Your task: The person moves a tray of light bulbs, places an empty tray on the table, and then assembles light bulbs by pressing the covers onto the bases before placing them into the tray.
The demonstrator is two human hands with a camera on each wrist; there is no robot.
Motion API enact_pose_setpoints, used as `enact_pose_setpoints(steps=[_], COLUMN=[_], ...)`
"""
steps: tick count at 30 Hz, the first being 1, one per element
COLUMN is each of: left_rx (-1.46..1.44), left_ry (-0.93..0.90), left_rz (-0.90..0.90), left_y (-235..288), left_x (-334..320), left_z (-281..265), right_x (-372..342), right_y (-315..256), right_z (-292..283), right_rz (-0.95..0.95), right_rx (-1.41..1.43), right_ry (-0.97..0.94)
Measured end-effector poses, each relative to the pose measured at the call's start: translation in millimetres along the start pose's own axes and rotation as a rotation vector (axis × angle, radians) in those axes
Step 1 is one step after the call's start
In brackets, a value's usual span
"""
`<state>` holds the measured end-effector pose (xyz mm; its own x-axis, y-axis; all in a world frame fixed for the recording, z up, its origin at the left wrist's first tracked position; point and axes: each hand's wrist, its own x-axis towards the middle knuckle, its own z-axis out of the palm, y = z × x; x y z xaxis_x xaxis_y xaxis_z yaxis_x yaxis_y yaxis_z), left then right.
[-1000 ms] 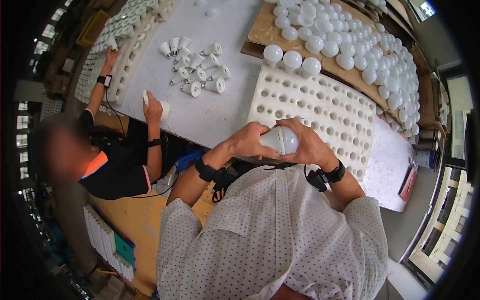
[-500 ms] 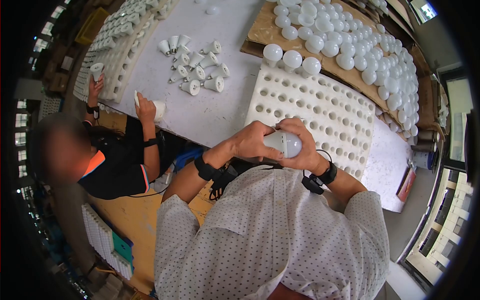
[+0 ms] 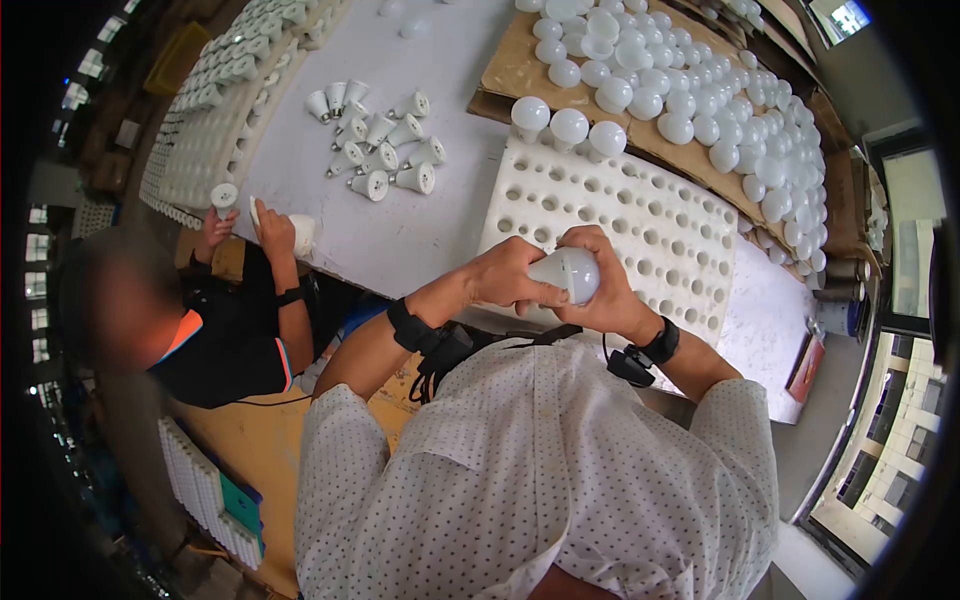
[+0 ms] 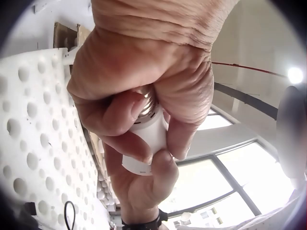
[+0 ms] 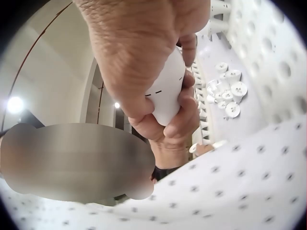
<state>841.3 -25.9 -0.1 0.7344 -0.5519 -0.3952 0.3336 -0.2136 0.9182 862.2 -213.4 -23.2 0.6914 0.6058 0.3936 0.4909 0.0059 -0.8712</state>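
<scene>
We have one bulb [image 3: 574,270] at the near edge of the foam tray [image 3: 528,212]: smooth white cone with small dark slots, glossy rounded dome, glass or plastic we can't tell. Left hand [image 3: 505,275] pinches the cone end, right hand [image 3: 612,298] curls round the dome. Ribbed metal screw cap [image 4: 147,106] only partly visible between fingers; dome mostly covered in both wrist views. Tray is matte white, rows of round holes; three bulbs [image 3: 569,127] along its far edge, lower ends hidden. Beyond the tray, shiny domes [image 3: 676,127] heaped on brown cardboard [image 3: 512,72], some cut off. Left of the tray, flared white bases [image 3: 379,158] on the smooth table [image 3: 440,225].
</scene>
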Motion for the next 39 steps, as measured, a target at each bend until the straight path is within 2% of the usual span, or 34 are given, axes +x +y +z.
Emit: enact_pose_setpoints(steps=[1,2,3,5,6,7,8,10,11,13,15,17,18,21,23,25,26,28,31,32,34,35,37,39], left_rx=[0.008,-0.071,-0.149,-0.189,-0.181,-0.173,-0.167,0.139,0.144,0.244,0.31,0.284,0.283,0.212,0.161,0.304,0.427,0.62,0.622,0.713,0.857,0.854,1.061,1.085], left_ry=[-0.007,0.028,0.062,0.075,0.208,0.341,0.339,0.673,0.671,0.826,0.842,0.786,0.8,0.825,0.931,1.127,1.213,1.321,1.344,1.332,1.263,1.263,1.133,0.978], left_rz=[0.008,-0.043,-0.095,-0.127,-0.122,-0.115,-0.112,-0.085,-0.081,-0.158,-0.161,-0.156,-0.163,-0.224,-0.225,-0.205,-0.188,-0.089,-0.143,-0.15,-0.166,-0.164,-0.377,-0.434], left_y=[-4.9,-10.5,-16.4,-32.6,-42.7,-54.7,-78.0,-121.2,-120.5,-119.7,-149.5,-176.2,-177.0,-174.7,-178.7,-183.9,-182.0,-174.9,-166.1,-168.0,-178.3,-185.3,-183.2,-181.3], left_x=[3.4,4.5,5.6,2.4,-2.5,-6.6,-7.6,-7.4,-10.0,-14.5,-14.4,-15.0,-24.2,-40.7,-47.6,-65.8,-69.5,-60.0,-47.4,-41.7,-31.9,-34.0,-42.2,-37.8], left_z=[-1.0,-1.5,-3.0,-8.6,-12.8,-16.5,-21.2,-26.4,-23.2,-16.8,-16.0,-16.7,-10.7,-8.8,-19.9,-34.1,-43.7,-68.2,-106.4,-119.5,-147.5,-155.1,-161.8,-171.8], right_x=[-1.3,-5.2,-4.6,-3.8,-6.5,-1.9,1.4,11.8,18.6,31.7,40.7,48.6,51.6,60.0,66.3,71.6,71.5,59.7,39.3,35.5,44.3,52.3,68.3,43.5], right_y=[0.9,2.3,2.8,5.3,25.3,21.9,29.9,56.6,71.3,88.9,105.3,122.4,129.5,142.2,154.1,179.1,181.7,180.7,174.5,176.1,166.8,160.3,153.8,177.1], right_z=[0.0,0.3,-1.0,0.1,-3.6,-13.8,-27.0,-59.8,-75.4,-97.8,-105.4,-105.8,-100.1,-99.4,-121.4,-143.4,-156.2,-203.4,-241.1,-246.8,-245.0,-235.3,-214.6,-229.7], right_rz=[0.065,0.218,0.214,0.353,0.21,0.402,0.341,0.228,0.177,0.205,0.255,0.329,0.395,0.323,0.282,0.195,0.227,0.392,0.561,0.58,0.597,0.672,0.775,0.633], right_rx=[-0.032,0.023,0.014,-0.006,-0.144,-0.059,-0.219,-0.492,-0.605,-0.807,-0.806,-0.93,-0.9,-0.857,-0.742,-0.926,-1.032,-1.177,-1.186,-1.205,-1.227,-1.163,-1.064,-1.052], right_ry=[-0.009,-0.048,-0.04,-0.044,0.028,0.09,0.175,0.33,0.4,0.398,0.385,0.28,0.233,0.25,0.473,0.542,0.559,0.473,0.426,0.408,0.39,0.387,0.359,0.448])
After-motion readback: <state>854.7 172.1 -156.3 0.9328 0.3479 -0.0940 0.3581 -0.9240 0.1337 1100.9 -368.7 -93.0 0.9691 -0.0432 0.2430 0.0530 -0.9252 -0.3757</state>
